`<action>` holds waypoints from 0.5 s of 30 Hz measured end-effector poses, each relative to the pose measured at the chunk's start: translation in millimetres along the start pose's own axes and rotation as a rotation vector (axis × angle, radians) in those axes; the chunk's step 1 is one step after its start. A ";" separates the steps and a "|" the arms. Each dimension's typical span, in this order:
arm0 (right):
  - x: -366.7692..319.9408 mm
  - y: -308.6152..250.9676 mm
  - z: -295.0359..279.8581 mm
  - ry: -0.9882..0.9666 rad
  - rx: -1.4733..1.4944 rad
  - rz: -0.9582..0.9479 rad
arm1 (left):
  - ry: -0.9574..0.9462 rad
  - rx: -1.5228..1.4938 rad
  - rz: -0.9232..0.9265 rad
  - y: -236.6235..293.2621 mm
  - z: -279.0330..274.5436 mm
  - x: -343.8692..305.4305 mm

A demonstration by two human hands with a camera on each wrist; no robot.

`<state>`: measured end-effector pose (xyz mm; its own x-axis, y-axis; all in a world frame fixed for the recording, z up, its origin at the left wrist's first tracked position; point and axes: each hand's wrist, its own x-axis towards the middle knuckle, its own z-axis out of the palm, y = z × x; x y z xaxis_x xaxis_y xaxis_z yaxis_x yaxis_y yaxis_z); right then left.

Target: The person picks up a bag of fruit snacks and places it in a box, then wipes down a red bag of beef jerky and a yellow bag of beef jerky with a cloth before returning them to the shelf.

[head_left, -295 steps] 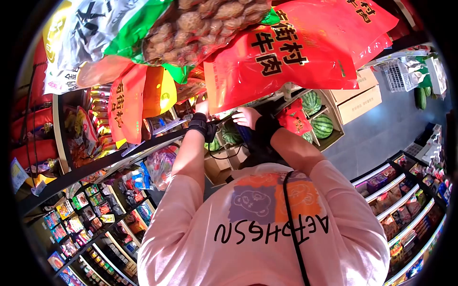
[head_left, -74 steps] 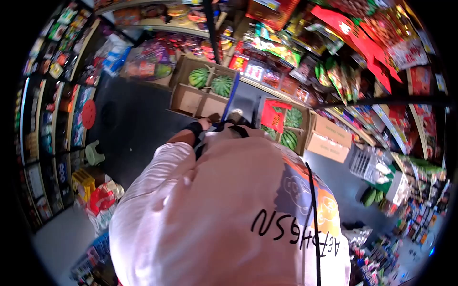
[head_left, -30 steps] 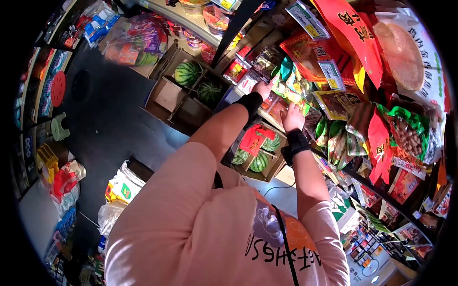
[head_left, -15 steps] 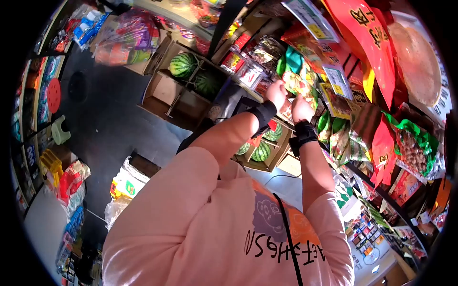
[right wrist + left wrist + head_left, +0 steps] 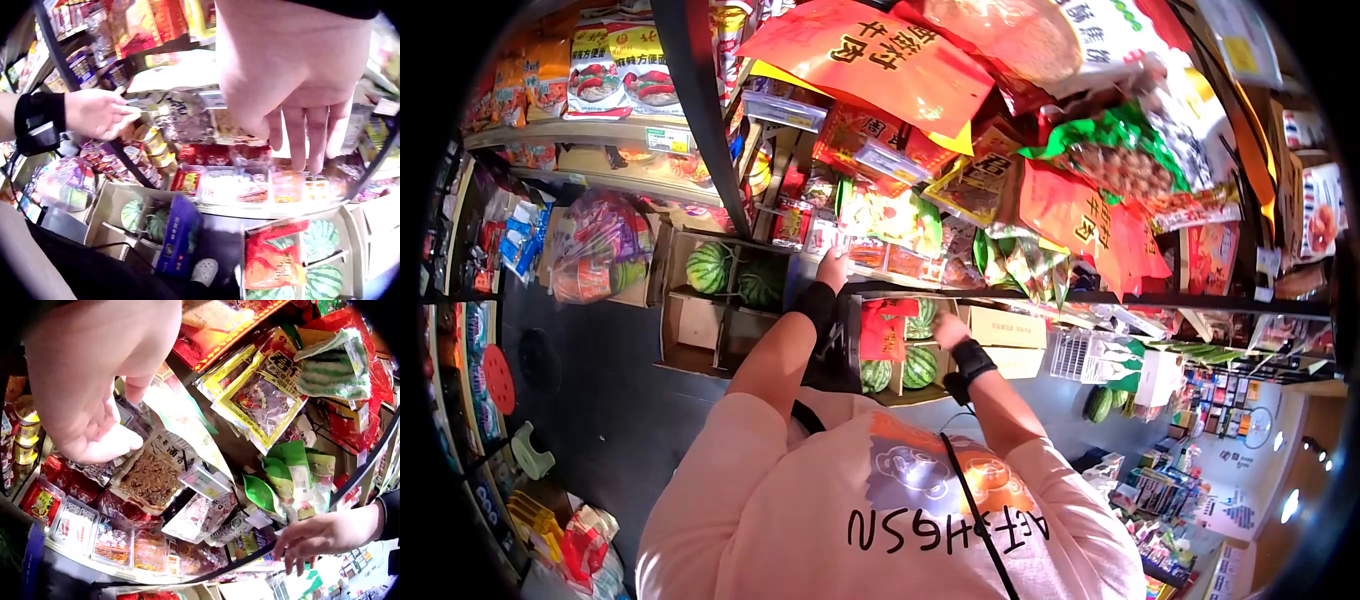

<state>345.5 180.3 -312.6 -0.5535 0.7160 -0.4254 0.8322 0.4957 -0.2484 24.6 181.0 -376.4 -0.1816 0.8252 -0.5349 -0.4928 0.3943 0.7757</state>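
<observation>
1. L hand (image 5: 832,268): fingers loosely bent & slightly apart, reaching over the front edge of the display shelf (image 5: 231,210). Black fabric wrist strap (image 5: 40,123) just behind them.
2. Shiny white-&-green plastic bag (image 5: 890,217) is near the L fingers, to their R in the head view; it lies over the shelf goods, apart from the R fingers.
3. R hand (image 5: 294,69): fingers extended downward, a bit spread, w/ small gaps btw them. They're in front of the shelf, well apart from the L fingers.
4. Below the L fingers (L wrist view): row of clear rectangular plastic tubs (image 5: 75,522) along the shelf edge. Clear flat pkt of brown pieces (image 5: 150,474) just R of the fingertips.
5. Farther R of the L fingers, same view: yellow-bordered dark flat pkts (image 5: 259,400), tilted; green-topped pouches (image 5: 290,478) hang lower, above the R hand.
6. Near the R fingers, to their L in the head view: flat red plastic bag w/ dark lettering (image 5: 883,330), lying on striped green watermelons (image 5: 920,368) in a divided brown cardboard box (image 5: 900,396).
7. L of the R fingers & lower (R wrist view): upright blue printed box (image 5: 179,237), beside another open carton w/ melons (image 5: 112,215).
</observation>
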 end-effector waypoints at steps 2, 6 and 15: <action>-33.6 91.8 68.8 0.051 -0.057 0.027 | -0.147 0.053 -0.106 -25.9 -28.4 -9.7; -132.8 75.0 27.1 0.121 0.311 0.475 | -0.176 -0.001 -0.350 -57.2 -110.1 -60.2; -278.4 73.0 97.4 0.076 0.923 0.728 | -0.032 0.147 -0.214 -94.1 -171.5 -172.4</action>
<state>563.6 -30.7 -297.0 0.0876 0.7260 -0.6821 0.6439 -0.5637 -0.5173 -43.7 -67.7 -414.6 -0.0586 0.7283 -0.6827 -0.3880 0.6135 0.6878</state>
